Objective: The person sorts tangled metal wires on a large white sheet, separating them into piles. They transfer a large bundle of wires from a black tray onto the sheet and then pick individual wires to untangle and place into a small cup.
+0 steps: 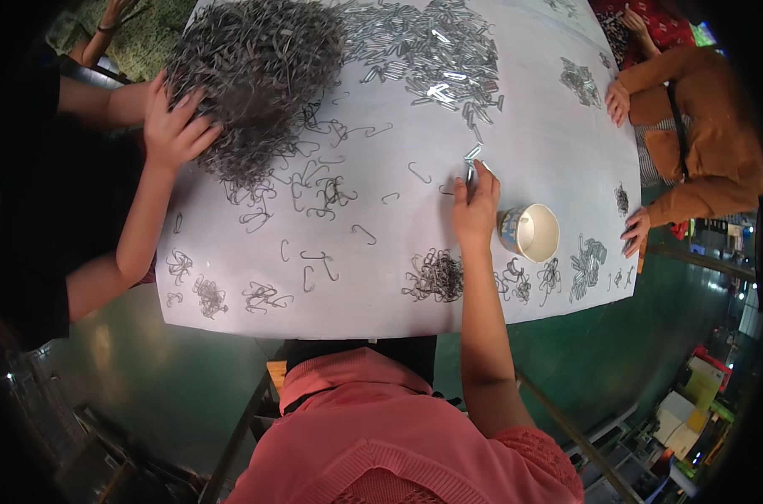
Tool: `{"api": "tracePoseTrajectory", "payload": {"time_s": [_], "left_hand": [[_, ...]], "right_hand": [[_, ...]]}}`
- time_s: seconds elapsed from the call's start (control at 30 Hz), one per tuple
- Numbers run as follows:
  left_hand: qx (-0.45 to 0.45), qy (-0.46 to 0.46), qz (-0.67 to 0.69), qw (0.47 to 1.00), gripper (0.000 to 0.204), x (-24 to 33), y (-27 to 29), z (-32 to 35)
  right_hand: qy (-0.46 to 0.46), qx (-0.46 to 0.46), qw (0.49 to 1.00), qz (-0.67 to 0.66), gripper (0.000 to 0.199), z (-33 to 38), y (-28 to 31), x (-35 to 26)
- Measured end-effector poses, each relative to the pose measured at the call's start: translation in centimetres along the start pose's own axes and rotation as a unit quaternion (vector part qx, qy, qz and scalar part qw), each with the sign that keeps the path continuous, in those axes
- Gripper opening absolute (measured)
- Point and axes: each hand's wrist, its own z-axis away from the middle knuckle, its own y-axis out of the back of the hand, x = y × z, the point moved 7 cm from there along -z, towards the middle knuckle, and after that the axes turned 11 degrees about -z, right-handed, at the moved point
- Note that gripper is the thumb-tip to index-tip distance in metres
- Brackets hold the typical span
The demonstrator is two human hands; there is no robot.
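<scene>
My right hand (478, 210) reaches over the white-covered table, fingers and thumb closed around small shiny metal pieces (470, 173) at their tips. More oblong shiny metal pieces (477, 133) trail from just beyond the fingertips to a broad heap (440, 50) farther back. A white-rimmed paper cup (539, 233) stands just right of my wrist. Left of my forearm lies a small heap of dark wire hooks (434, 275). Single wire hooks (419, 173) are scattered between my hand and the big dark heap of hooks (255, 76). My left hand is outside the picture.
At left, a co-worker's hands (176, 126) touch the big heap. Another person's hands (636, 231) rest along the right edge. Small groups of hooks (209, 296) line the near side, with shiny pieces (587, 267) near the right corner. The table's front edge (356, 336) lies before my body.
</scene>
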Motion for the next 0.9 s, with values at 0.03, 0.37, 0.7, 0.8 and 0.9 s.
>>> {"api": "tracePoseTrajectory", "payload": {"time_s": [0.03,0.37,0.7,0.8,0.9], "left_hand": [[0.003,0.003,-0.007,1.000,0.016,-0.3,0.4,-0.6],[-0.071,0.069,0.001,0.995,0.012,-3.7,-0.2,-6.0],[-0.181,0.370,0.158,0.897,0.012,5.4,14.3,3.4],[-0.284,0.475,0.199,0.809,0.012,15.7,21.7,10.4],[-0.433,0.561,0.231,0.667,0.013,28.3,29.2,17.7]], "right_hand": [[-0.004,-0.005,1.000,-0.010,0.042,0.1,-0.1,-0.1],[0.064,-0.021,0.997,-0.037,0.045,1.7,0.6,-0.8],[0.067,-0.079,0.993,-0.063,0.042,8.4,3.9,-2.3],[0.072,-0.089,0.990,-0.085,0.041,10.3,5.1,-1.9],[0.065,-0.097,0.987,-0.113,0.039,11.2,6.2,-0.9]]}}
